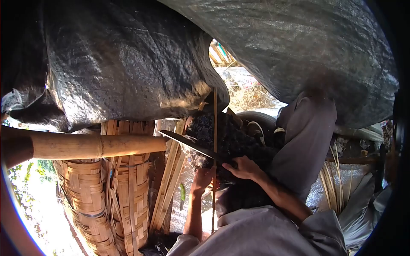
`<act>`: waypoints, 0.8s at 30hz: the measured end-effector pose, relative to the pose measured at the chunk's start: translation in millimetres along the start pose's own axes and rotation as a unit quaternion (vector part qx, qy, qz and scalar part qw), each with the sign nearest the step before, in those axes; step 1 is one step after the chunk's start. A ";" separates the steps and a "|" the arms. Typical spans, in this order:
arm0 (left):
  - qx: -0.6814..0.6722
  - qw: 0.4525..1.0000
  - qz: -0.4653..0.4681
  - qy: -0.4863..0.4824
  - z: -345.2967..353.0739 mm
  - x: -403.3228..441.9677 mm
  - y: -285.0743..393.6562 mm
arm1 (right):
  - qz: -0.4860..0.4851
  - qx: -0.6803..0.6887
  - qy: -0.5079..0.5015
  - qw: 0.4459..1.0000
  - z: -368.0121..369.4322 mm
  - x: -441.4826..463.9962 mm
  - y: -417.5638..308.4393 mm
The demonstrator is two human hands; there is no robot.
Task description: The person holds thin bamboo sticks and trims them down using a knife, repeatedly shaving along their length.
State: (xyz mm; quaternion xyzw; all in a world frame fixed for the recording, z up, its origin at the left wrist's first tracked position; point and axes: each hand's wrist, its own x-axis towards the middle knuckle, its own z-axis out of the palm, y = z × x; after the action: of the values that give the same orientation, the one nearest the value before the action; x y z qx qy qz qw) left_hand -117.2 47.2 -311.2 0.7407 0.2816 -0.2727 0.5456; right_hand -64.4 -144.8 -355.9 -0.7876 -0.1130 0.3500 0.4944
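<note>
A long knife (190, 144) with a dark blade lies slantwise over my lap, its tip to the upper left. My right hand (242, 167) is closed around its handle. A thin bamboo strip (215, 123) runs lengthwise in front of me, and the blade crosses it, touching or very close. My left hand (202, 179) is closed on the strip just below the blade; its fingertips are partly hidden. Dark patterned cloth (207, 130) lies beneath the knife and strip.
A thick bamboo pole (94, 146) juts in from the left above woven bamboo baskets (81, 183). Split bamboo slats (168, 175) lean beside them. Dark sheeting (124, 64) hangs low overhead. Thin strips (333, 183) stand at the right, past my bent knee (309, 123).
</note>
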 end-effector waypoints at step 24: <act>-0.206 0.953 0.195 0.106 37.3 30.3 26.8 | -0.089 0.131 0.049 0.986 -4.9 -3.9 -2.5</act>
State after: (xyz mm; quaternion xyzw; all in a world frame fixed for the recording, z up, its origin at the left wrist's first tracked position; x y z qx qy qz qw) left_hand -80.7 8.4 -324.7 0.6771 0.2375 -0.0167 0.6963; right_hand -63.6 -149.1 -350.7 -0.7190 -0.1121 0.2774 0.6274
